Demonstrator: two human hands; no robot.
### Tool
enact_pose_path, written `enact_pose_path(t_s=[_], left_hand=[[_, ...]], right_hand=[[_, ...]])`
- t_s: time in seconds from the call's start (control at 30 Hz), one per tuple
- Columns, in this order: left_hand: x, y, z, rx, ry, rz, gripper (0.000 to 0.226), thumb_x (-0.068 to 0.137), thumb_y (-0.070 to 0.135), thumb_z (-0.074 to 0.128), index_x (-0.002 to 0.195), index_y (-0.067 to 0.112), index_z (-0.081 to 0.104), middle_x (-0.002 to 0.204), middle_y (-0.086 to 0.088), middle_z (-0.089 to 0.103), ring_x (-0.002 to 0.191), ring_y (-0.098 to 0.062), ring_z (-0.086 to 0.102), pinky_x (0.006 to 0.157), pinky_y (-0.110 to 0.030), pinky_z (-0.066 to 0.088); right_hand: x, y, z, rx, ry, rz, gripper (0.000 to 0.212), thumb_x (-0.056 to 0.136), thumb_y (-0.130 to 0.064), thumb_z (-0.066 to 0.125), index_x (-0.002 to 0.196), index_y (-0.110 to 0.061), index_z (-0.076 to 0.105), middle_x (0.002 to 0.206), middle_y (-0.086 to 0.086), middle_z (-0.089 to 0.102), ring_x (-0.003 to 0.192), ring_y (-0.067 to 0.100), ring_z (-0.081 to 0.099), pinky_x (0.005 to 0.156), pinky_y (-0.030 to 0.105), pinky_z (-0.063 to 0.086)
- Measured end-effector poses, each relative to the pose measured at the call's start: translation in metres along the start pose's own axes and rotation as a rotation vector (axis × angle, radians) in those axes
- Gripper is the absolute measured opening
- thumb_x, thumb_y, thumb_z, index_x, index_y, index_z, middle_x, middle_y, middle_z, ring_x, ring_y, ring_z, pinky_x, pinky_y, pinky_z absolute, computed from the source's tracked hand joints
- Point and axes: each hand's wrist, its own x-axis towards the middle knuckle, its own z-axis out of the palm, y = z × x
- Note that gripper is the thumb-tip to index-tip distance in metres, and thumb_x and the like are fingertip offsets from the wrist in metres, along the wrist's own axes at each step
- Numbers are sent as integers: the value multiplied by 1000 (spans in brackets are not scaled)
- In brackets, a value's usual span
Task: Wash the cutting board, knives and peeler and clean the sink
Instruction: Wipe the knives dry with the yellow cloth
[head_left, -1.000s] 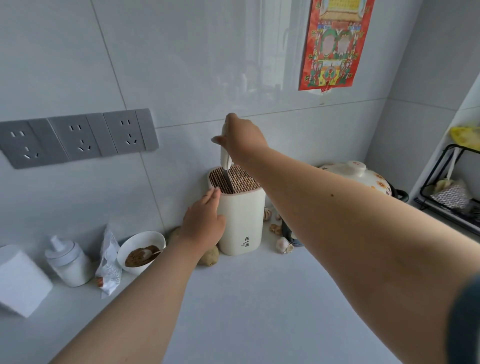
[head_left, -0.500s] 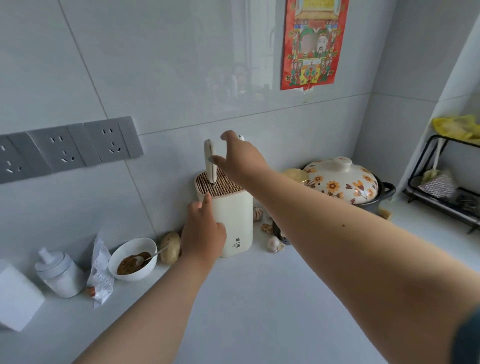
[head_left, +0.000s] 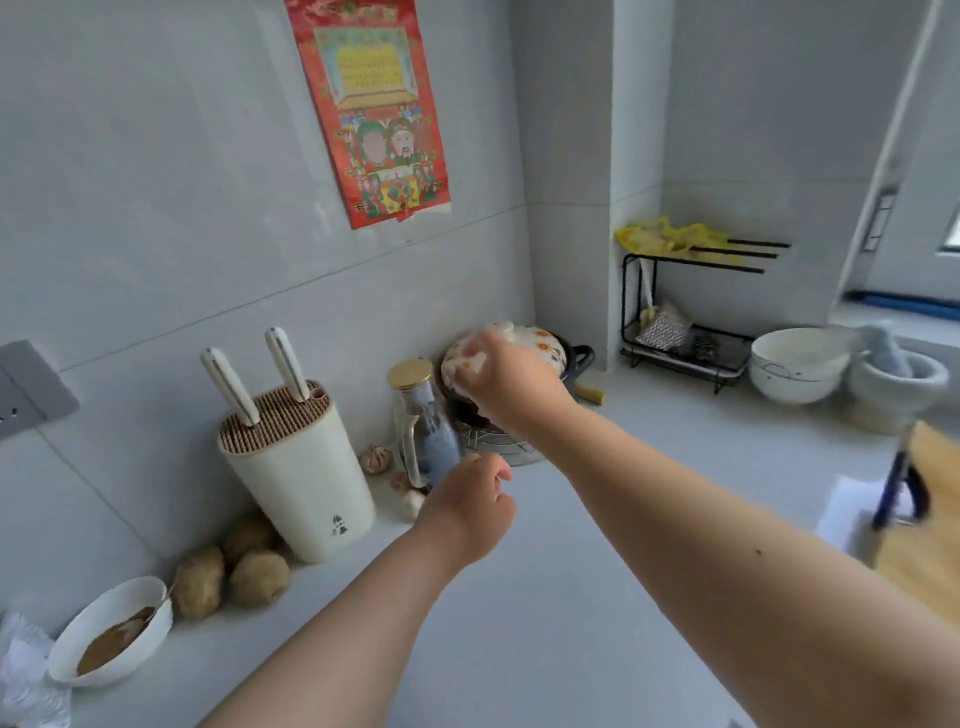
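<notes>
Two white-handled knives (head_left: 254, 382) stand slotted in the cream bristle-top knife block (head_left: 301, 467) by the wall. Both hands empty: left hand (head_left: 467, 506) loosely curled, right hand (head_left: 506, 387) fingers relaxed, w/ suds. Risk, imo: wet arm clips glass jug (head_left: 423, 426) nearby.

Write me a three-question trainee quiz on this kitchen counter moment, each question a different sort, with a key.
1. True or false: two knife handles stick up out of the knife block.
2. Multiple choice: the potatoes lie (A) inside the white bowl, (B) on the counter at the foot of the knife block, (C) on the black wire rack.
3. Fill in: the lidded glass jug stands to the ____ of the knife block in the head view.

Key: 1 true; 2 B; 3 right.
</notes>
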Motion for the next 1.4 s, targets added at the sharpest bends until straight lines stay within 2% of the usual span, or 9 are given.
enact_pose_path(t_s=[0.13,0.3,0.5,0.77,0.93,1.03,1.2,1.3,1.4], left_hand=[[8,55,28,-78,-48,38,30,85,15,45,112,20,58,93,10,56,90,-12,52,80,-23,41],[14,125,63,-122,-163,144,28,86,16,44,108,22,59,94,8,61,87,-12,57,74,-23,45],[14,210,111,-273,-316,203,19,84,14,49,93,26,60,84,4,60,81,-20,65,65,-28,49],[6,307,191,-92,-470,275,15,89,27,54,103,22,59,103,5,58,89,-13,57,78,-25,47],[8,355,234,40,-407,232,45,94,40,53,126,9,58,129,-8,56,116,-26,54,90,-29,43],[12,375,256,124,-395,157,54,95,47,48,128,5,56,134,-16,52,119,-30,52,91,-29,43],[13,400,273,147,-433,37,40,83,42,64,112,14,63,116,-10,63,106,-29,59,81,-32,47],[2,423,275,-19,-407,182,15,81,31,63,90,23,54,89,1,61,88,-24,57,67,-29,41],[-22,462,275,-185,-421,437,24,80,25,69,77,25,45,73,6,52,73,-18,52,63,-30,40]], right_hand=[[-34,60,-51,-16,81,101,35,91,-52,49,108,-22,54,85,-1,67,77,21,64,66,33,50],[-79,137,-111,40,163,300,32,90,-56,46,96,-25,53,80,2,69,76,23,68,72,43,57],[-153,230,-181,34,309,540,35,91,-56,45,90,-23,57,80,2,68,78,23,66,75,45,56],[-278,340,-240,119,525,1000,43,97,-48,40,101,-11,61,93,7,67,91,26,63,82,40,52],[-334,364,-243,128,456,1110,45,99,-48,37,97,-10,61,90,6,66,83,22,62,75,37,51],[-353,374,-243,158,409,1123,46,98,-50,36,92,-12,62,83,3,64,79,20,61,75,36,50],[-372,388,-247,349,447,1133,54,97,-50,39,91,-3,64,75,6,60,71,21,55,70,35,46],[-375,385,-253,632,503,1186,53,99,-50,35,86,-7,63,74,6,60,68,20,55,68,32,43],[-382,387,-256,1001,593,1202,72,94,-66,23,103,-9,65,98,12,66,93,26,62,83,37,48]])
